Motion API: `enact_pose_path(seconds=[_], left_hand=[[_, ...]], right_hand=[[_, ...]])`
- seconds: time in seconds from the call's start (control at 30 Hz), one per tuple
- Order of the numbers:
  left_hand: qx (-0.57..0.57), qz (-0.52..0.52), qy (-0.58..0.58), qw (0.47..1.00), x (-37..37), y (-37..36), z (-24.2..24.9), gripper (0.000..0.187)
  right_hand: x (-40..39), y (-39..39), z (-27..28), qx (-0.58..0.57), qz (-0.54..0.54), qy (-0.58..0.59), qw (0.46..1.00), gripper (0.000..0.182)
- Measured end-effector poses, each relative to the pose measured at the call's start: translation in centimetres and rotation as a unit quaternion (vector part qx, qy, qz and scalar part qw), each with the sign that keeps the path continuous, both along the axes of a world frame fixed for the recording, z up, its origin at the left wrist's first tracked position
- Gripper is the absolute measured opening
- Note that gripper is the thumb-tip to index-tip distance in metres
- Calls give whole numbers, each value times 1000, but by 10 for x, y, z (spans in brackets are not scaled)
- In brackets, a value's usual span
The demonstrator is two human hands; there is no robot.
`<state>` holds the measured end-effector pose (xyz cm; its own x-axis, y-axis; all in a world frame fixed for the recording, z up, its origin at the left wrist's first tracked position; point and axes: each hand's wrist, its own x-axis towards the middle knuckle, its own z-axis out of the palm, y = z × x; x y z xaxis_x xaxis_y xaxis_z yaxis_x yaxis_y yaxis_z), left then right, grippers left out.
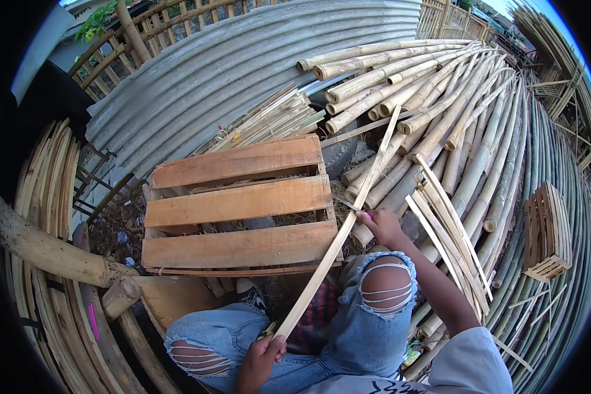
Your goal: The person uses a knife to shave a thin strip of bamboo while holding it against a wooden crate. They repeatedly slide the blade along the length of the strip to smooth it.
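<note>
A long pale bamboo strip (315, 282) runs slantwise from my lap up past the wooden crate toward the bamboo poles. Its lower end is gripped in my left hand (262, 360), with the fingers closed round it above my left thigh. My right hand (381, 228) is closed on a knife (346, 203) with a bit of pink at its handle. The blade lies against the strip about halfway along; its exact contact with the wood is too small to make out. Just left of the strip stands the slatted wooden crate (240, 205).
Whole bamboo poles (466, 125) lie stacked ahead and to the right. Split strips (450, 230) rest beside my right arm, and others (49, 184) stand at far left. A small crate (547, 233) sits on poles at right. Corrugated metal sheeting (243, 72) stands behind.
</note>
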<state>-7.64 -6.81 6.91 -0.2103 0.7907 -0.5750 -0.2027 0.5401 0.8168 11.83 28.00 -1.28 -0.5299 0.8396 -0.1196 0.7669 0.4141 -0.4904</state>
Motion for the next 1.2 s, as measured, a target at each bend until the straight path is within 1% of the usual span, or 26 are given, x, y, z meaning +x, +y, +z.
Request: enact_pose_path(seconds=[0.03, 0.07, 0.1, 0.17, 0.2, 0.23, 0.27, 0.3, 0.33, 0.37, 0.43, 0.47, 0.53, 0.63, 0.77, 0.9, 0.97, 1.1, 1.17, 1.2], left_hand=[[1, 4, -10, 1000, 1, 0, 1, 35], [3, 1, -10, 1000, 1, 1, 1, 35], [0, -3, 5, 1000, 2, 0, 1, 35], [-1, -5, 28, 1000, -1, -2, 1, 36], [1, -3, 27, 1000, -3, -4, -1, 36], [3, 0, 25, 1000, -4, -4, -2, 37], [5, 2, 25, 1000, -5, -3, -2, 37], [5, 22, 5, 1000, -4, -3, -1, 38], [6, 39, -15, 999, -4, -2, -1, 38], [5, 35, -18, 999, -4, -1, -2, 38], [3, 23, 5, 1000, -5, 1, -3, 39], [2, 18, 3, 1000, -7, 0, -6, 39], [-10, 8, 2, 1000, -9, -3, -13, 40], [0, 8, -5, 1000, -10, -3, -15, 40], [-7, 9, -13, 1000, -10, -1, -12, 39], [6, 11, -15, 1000, -9, 0, -12, 39], [8, 14, -19, 1000, -9, 0, -12, 39], [1, 9, -20, 1000, -12, -4, -21, 39], [-6, 8, -21, 1000, -12, -5, -24, 39], [-5, 6, -23, 1000, -12, -5, -24, 38]], right_hand=[[6, 15, -15, 0, -2, -1, 1000, 65], [15, 44, -42, 46, -73, 4, 996, 65], [27, 67, -56, 92, -143, 9, 985, 65], [41, 88, -56, 66, -163, 31, 984, 64], [45, 86, -55, 69, -128, 128, 981, 61], [47, 87, -54, 71, -124, 131, 981, 61], [52, 88, -52, -231, -156, 353, 893, 54], [54, 79, -40, -500, -167, 520, 672, 48], [52, 64, -34, -417, -168, 533, 717, 39], [44, 46, -17, -415, -173, 532, 718, 39], [32, 16, 12, -350, -150, 621, 685, 32], [29, 5, 23, -347, -155, 621, 685, 32], [25, -13, 41, -347, -98, 657, 662, 25], [19, -32, 63, -349, -91, 655, 664, 21], [19, -36, 63, -334, -78, 654, 675, 23], [18, -38, 62, -338, -73, 657, 670, 23], [15, -42, 65, -319, -95, 652, 681, 19], [19, -41, 56, -316, -85, 648, 688, 17], [19, -41, 52, -283, -130, 626, 715, 15], [21, -40, 49, -283, -130, 626, 716, 15]])
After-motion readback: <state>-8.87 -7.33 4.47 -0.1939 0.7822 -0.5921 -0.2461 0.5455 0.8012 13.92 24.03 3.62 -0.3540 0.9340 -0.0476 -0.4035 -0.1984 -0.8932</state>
